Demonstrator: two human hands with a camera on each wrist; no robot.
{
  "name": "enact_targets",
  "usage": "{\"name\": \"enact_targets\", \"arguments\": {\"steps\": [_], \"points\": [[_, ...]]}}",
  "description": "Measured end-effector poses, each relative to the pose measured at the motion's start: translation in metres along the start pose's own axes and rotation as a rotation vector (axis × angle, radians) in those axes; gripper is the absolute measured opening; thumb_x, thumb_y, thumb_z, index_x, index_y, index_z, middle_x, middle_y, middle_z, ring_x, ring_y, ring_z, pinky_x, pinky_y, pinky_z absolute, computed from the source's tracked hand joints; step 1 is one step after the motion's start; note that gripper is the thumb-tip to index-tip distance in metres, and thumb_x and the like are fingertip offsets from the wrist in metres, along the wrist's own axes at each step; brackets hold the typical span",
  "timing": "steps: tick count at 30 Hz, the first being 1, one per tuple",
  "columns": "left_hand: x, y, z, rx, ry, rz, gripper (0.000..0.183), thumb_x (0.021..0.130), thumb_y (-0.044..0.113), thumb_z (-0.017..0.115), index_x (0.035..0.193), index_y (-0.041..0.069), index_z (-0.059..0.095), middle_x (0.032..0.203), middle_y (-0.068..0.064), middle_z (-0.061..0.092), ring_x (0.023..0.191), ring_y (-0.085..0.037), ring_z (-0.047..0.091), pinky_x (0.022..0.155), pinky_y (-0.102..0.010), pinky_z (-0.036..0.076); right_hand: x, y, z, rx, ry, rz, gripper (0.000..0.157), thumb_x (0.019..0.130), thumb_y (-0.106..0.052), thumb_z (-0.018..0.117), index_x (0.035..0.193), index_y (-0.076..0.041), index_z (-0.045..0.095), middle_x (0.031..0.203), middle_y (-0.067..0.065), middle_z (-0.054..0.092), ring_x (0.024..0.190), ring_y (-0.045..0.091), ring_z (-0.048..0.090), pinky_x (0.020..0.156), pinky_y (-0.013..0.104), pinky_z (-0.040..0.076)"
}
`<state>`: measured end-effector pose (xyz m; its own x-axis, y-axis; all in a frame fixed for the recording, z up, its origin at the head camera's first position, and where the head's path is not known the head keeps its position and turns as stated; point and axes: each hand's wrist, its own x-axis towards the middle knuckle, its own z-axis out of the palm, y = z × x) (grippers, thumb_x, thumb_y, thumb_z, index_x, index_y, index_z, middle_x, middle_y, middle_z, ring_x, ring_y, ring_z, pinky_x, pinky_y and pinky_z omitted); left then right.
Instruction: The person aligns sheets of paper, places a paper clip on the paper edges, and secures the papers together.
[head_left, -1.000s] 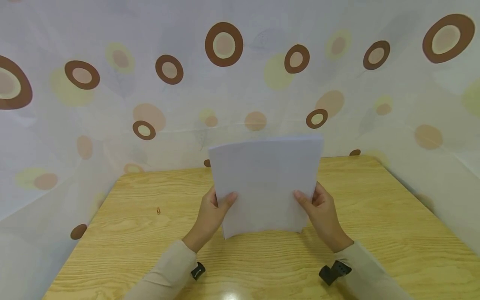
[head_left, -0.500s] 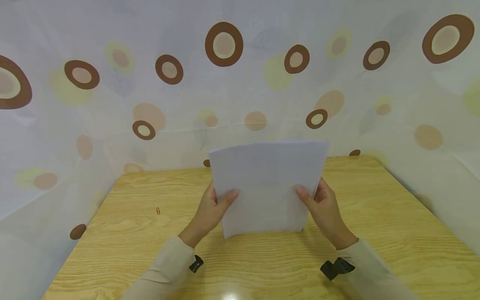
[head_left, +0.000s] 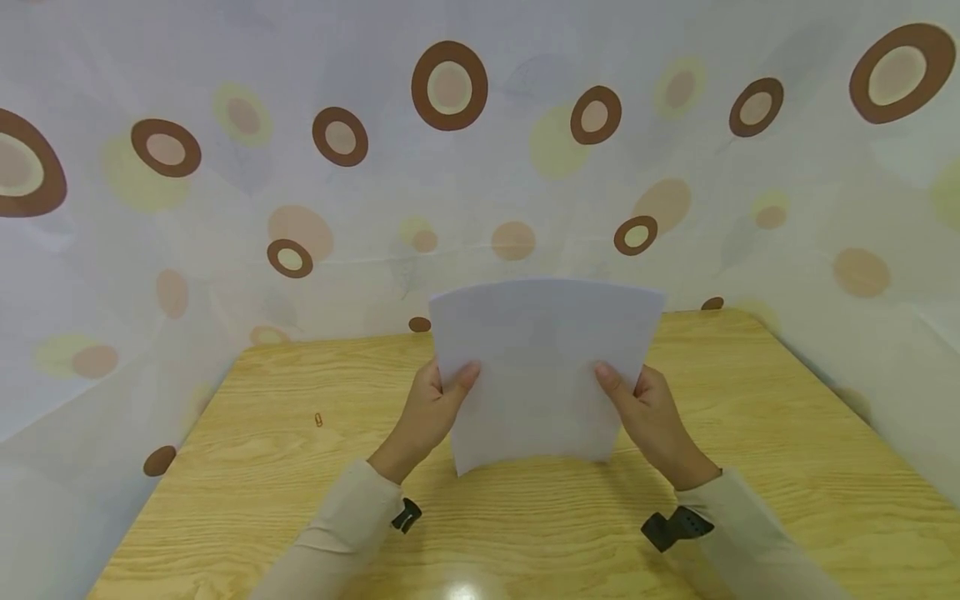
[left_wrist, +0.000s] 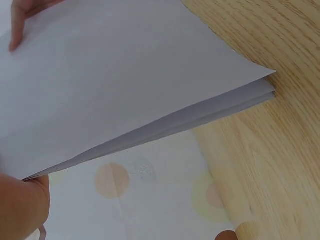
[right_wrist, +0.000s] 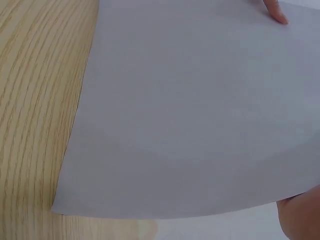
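Observation:
Both hands hold a stack of white paper (head_left: 540, 375) upright at the middle of the table. My left hand (head_left: 429, 408) grips its left edge, thumb on the near face and fingers hidden behind. On the opposite edge my right hand (head_left: 651, 412) grips in the same way. The stack bows, its middle arching along the top and bottom edges. In the left wrist view the sheets (left_wrist: 200, 112) fan apart slightly at one corner. The right wrist view shows the paper's smooth blank face (right_wrist: 190, 110), its lower edge right at the wood.
An orange paper clip (head_left: 318, 420) lies on the wooden table (head_left: 225, 500), left of the paper. A white sheet with brown and yellow circles (head_left: 360, 200) hangs behind the table and along both sides. Dark bands (head_left: 678, 527) sit at both wrists.
The stack has shifted slightly right, and its top edge has gone from fairly straight to arched. Both hands keep their grip on the sides. The paper clip stays in place.

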<state>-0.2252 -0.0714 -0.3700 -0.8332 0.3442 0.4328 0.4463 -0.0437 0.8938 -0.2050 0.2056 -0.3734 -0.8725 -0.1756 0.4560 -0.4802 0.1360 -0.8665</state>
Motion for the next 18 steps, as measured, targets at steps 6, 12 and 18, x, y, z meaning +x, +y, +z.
{"name": "enact_targets", "arguments": {"steps": [6, 12, 18], "points": [[0.000, 0.000, 0.000, 0.056, 0.034, -0.005, 0.025, 0.102, 0.017, 0.047, 0.114, -0.003, 0.057, 0.104, -0.022, 0.065, 0.089, -0.021, 0.067, 0.075, -0.035, 0.056, 0.002, 0.000, 0.000, -0.054, 0.031, -0.021, 0.027, 0.103, -0.013, 0.044, 0.112, 0.007, 0.060, 0.098, -0.005, 0.070, 0.087, 0.015, 0.069, 0.072, 0.030, 0.056], [0.002, 0.005, -0.001, 0.075, 0.061, -0.006, 0.025, 0.102, 0.018, 0.048, 0.114, -0.002, 0.057, 0.106, -0.021, 0.065, 0.092, -0.023, 0.067, 0.076, -0.034, 0.056, 0.003, -0.006, 0.001, -0.077, 0.056, -0.024, 0.027, 0.103, -0.014, 0.046, 0.109, 0.007, 0.061, 0.096, -0.007, 0.070, 0.086, 0.012, 0.069, 0.072, 0.028, 0.056], [0.001, 0.016, 0.000, 0.067, 0.064, 0.008, 0.023, 0.102, 0.017, 0.048, 0.113, -0.001, 0.056, 0.105, -0.021, 0.065, 0.090, -0.022, 0.068, 0.075, -0.036, 0.056, 0.003, -0.016, 0.002, -0.075, 0.060, -0.046, 0.026, 0.102, -0.013, 0.046, 0.108, 0.008, 0.062, 0.096, -0.007, 0.070, 0.085, 0.013, 0.069, 0.071, 0.029, 0.056]]}}
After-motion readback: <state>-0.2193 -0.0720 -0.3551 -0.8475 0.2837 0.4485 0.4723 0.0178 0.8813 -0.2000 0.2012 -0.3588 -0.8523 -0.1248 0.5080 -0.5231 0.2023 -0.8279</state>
